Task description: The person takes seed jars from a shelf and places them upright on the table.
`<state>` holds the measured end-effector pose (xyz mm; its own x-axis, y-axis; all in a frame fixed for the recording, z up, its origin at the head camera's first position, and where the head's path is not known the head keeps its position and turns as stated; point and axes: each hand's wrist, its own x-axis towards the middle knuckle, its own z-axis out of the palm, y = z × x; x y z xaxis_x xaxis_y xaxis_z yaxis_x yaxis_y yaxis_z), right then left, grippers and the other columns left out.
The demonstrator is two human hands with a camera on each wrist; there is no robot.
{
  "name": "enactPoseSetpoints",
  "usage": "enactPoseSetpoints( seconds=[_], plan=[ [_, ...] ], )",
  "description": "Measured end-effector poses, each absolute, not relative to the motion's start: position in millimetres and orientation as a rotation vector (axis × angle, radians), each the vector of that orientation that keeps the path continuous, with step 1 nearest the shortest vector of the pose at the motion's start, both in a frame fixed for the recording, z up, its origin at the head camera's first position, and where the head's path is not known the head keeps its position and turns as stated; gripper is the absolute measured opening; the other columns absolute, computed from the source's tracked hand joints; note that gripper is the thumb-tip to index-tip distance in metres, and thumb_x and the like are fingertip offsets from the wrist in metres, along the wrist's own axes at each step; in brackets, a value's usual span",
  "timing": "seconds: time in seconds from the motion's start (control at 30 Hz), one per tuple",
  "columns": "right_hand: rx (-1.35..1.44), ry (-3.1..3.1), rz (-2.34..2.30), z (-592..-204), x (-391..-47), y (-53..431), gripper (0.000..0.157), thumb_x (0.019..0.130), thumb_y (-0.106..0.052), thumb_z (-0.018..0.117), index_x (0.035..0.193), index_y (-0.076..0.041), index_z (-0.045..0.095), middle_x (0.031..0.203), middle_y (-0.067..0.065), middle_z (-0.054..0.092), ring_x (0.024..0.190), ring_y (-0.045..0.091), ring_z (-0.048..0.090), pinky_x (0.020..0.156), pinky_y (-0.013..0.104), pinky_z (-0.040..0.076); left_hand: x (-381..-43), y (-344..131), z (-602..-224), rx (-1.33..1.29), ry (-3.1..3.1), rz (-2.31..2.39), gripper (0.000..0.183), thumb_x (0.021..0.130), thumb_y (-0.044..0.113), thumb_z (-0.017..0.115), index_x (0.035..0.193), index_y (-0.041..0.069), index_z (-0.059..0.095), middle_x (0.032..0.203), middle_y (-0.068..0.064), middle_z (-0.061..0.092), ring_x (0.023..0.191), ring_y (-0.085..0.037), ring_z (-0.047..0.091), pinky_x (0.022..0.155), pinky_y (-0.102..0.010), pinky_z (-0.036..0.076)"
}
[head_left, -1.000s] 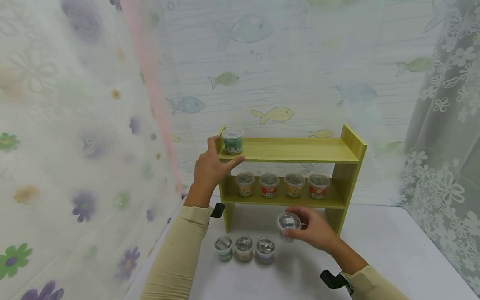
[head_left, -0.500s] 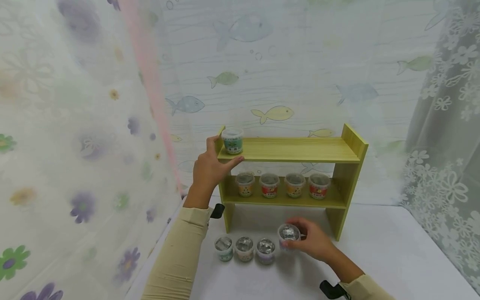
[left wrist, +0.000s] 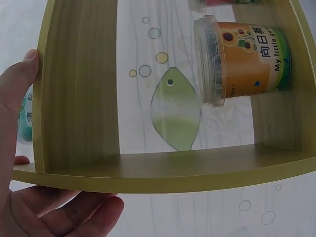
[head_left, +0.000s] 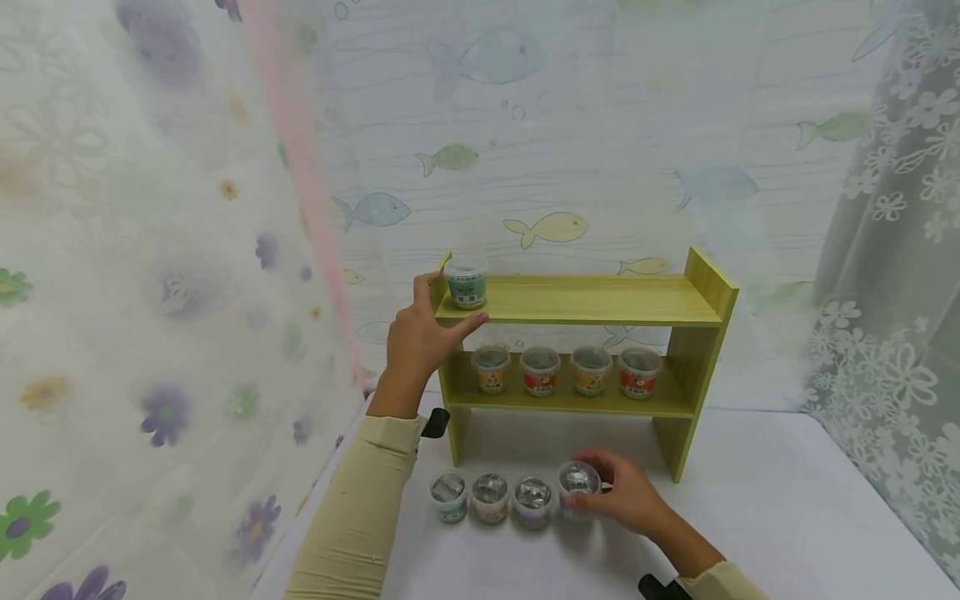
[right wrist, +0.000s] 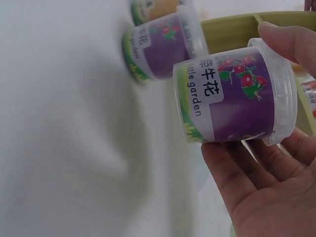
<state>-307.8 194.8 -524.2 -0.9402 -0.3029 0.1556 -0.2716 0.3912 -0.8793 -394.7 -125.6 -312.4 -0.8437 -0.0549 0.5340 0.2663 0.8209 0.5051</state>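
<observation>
My right hand [head_left: 628,498] holds a small clear-lidded plastic tub [right wrist: 237,101] with a purple label, thumb on one side and fingers on the other. It is low over the table, right of a second purple-labelled tub [head_left: 533,507]. Further left in that row stand an orange-labelled tub [head_left: 491,502] and a teal-labelled one [head_left: 449,500]. Silvery packets show through their lids. My left hand [head_left: 422,333] grips the upper left corner of a yellow-green wooden shelf [head_left: 592,302], thumb along the board's front edge. Close by that hand, a green-labelled tub [head_left: 467,289] stands on the top board.
Several tubs with orange and red labels stand on the middle board, among them an orange one [left wrist: 254,57] and a red one [head_left: 638,375]. A white cloth covers the table [head_left: 780,500]. Fish-patterned curtain [head_left: 600,167] hangs behind, flowered curtains at both sides.
My right hand has lowered the purple-labelled tub and brought it nearer, down to the row of tubs on the table. The left hand has stayed on the shelf corner.
</observation>
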Motion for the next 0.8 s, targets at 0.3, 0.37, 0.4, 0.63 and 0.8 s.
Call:
enactPoseSetpoints(
  seconds=[0.3,0.37,0.4,0.63,0.8],
  plan=[
    [-0.523,2.622,-1.614,-529.4,-304.6,195.1,0.068,0.078,-0.029,0.091,0.133,0.0,0.063,0.126,0.013,0.07,0.108,0.022,0.069,0.086,0.026,0.054,-396.2,-126.0,-314.0,-0.159,-2.463,-0.805,0.108,0.075,0.086,0.065,0.157,0.026,0.027,0.07,-0.01,0.062,0.054,-0.028,0.056,0.05,-0.04,0.042],
    [-0.52,2.623,-1.612,-530.0,-303.6,195.1,0.067,0.078,-0.028,0.091,0.133,0.0,0.063,0.126,0.014,0.069,0.106,0.021,0.069,0.085,0.026,0.054,-396.1,-126.4,-314.6,-0.157,-2.466,-0.806,0.109,0.075,0.086,0.065,0.157,0.026,0.027,0.073,-0.011,0.063,0.055,-0.028,0.056,0.05,-0.04,0.042],
    [-0.524,2.626,-1.612,-530.5,-303.2,195.1,0.067,0.078,-0.027,0.091,0.132,0.0,0.063,0.126,0.014,0.069,0.106,0.021,0.069,0.084,0.026,0.054,-396.1,-126.6,-314.8,-0.156,-2.467,-0.804,0.108,0.075,0.086,0.065,0.157,0.026,0.027,0.075,-0.011,0.064,0.056,-0.028,0.057,0.051,-0.039,0.043],
    [-0.498,2.618,-1.607,-541.0,-305.1,194.7,0.066,0.076,-0.026,0.092,0.13,-0.002,0.064,0.125,0.013,0.069,0.105,0.02,0.068,0.082,0.026,0.054,-395.6,-126.3,-315.4,-0.156,-2.452,-0.802,0.108,0.075,0.086,0.065,0.156,0.026,0.027,0.079,-0.011,0.066,0.056,-0.028,0.058,0.051,-0.04,0.043],
    [-0.477,2.647,-1.556,-549.2,-307.6,194.6,0.066,0.075,-0.028,0.093,0.129,-0.004,0.064,0.125,0.011,0.069,0.106,0.021,0.068,0.082,0.027,0.054,-394.4,-125.2,-314.8,-0.153,-2.457,-0.804,0.108,0.075,0.086,0.065,0.156,0.027,0.026,0.08,-0.013,0.067,0.057,-0.029,0.059,0.051,-0.04,0.043]
  ],
)
